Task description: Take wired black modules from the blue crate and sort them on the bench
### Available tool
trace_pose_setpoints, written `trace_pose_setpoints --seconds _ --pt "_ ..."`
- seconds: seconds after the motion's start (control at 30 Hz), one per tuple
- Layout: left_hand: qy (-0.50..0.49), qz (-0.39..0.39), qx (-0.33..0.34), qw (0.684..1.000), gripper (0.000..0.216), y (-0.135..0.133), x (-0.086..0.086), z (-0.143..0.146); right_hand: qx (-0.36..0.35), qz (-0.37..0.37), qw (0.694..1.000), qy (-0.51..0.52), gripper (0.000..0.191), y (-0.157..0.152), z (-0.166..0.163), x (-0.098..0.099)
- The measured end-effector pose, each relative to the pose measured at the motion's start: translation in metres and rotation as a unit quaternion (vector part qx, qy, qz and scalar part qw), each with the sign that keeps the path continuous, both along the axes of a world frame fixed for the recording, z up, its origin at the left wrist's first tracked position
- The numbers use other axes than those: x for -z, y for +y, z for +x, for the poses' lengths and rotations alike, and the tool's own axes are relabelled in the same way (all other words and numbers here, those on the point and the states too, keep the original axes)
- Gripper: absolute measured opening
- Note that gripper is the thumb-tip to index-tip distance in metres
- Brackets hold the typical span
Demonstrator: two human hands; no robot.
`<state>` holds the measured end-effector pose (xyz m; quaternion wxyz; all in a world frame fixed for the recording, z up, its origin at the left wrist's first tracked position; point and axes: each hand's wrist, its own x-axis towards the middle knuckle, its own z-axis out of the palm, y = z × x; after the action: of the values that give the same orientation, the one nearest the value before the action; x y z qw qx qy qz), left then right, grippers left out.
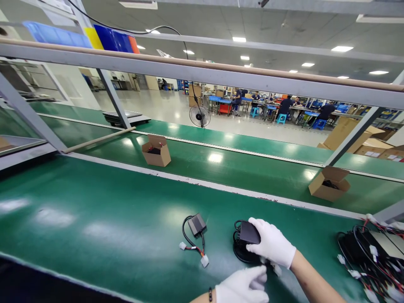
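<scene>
My right hand (271, 242), in a white glove, is closed around a black box-shaped electronic module (249, 232) with its black cable coiled beside and under it. White connectors show below that hand. My left hand (244, 286), also gloved, is just below and nearer to me, with its fingers partly stretched toward the cable end; nothing shows in it. To the left, a smaller dark module (197, 225) lies on the green surface. Its short cable ends in white plugs and red, orange and black wires.
A pile of black modules with wires (369, 252) sits at the right edge. Beyond the pale divider, two open cardboard boxes (158, 156) (326, 192) holding dark items stand on the green belt (240, 168). A metal frame crosses above; people work at far tables.
</scene>
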<state>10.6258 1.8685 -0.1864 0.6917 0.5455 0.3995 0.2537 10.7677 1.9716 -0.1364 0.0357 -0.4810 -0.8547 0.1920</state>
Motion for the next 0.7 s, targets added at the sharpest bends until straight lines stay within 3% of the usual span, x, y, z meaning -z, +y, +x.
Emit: trace_pose_setpoints --seconds 0.1,0.17,0.3,0.37,0.43,0.5,0.6,0.7 --pt "0.090 0.045 -0.015 0.995 0.036 -0.014 -0.011 -0.038 -0.011 0.005 1.000 -0.019 0.059 -0.002 -0.001 -0.004" --pt "0.167 0.073 -0.086 0.980 0.039 -0.017 -0.017 -0.070 -0.013 0.003 1.000 -0.025 0.052 -0.002 -0.001 -0.004" --pt "0.357 0.174 -0.249 0.883 0.056 0.002 -0.018 -0.136 -0.015 0.003 0.999 -0.036 0.053 -0.001 -0.002 -0.006" --pt "0.456 0.222 -0.244 0.827 0.067 0.021 -0.012 -0.163 -0.018 0.013 0.999 -0.044 0.062 -0.003 -0.003 -0.011" --pt "0.544 0.218 -0.207 0.783 0.087 0.040 -0.004 -0.180 -0.022 0.041 0.999 -0.025 0.077 -0.009 -0.004 -0.020" --pt "0.589 0.197 -0.166 0.766 0.103 0.056 0.004 -0.187 -0.016 0.086 0.996 0.017 0.085 -0.021 -0.005 -0.032" --pt "0.591 0.186 -0.098 0.779 0.096 0.069 0.013 -0.188 -0.010 0.153 0.985 0.073 0.061 -0.045 -0.012 -0.047" --pt "0.600 0.209 -0.062 0.770 0.078 0.073 0.019 -0.187 -0.063 0.176 0.974 0.125 0.034 -0.070 -0.030 -0.045"
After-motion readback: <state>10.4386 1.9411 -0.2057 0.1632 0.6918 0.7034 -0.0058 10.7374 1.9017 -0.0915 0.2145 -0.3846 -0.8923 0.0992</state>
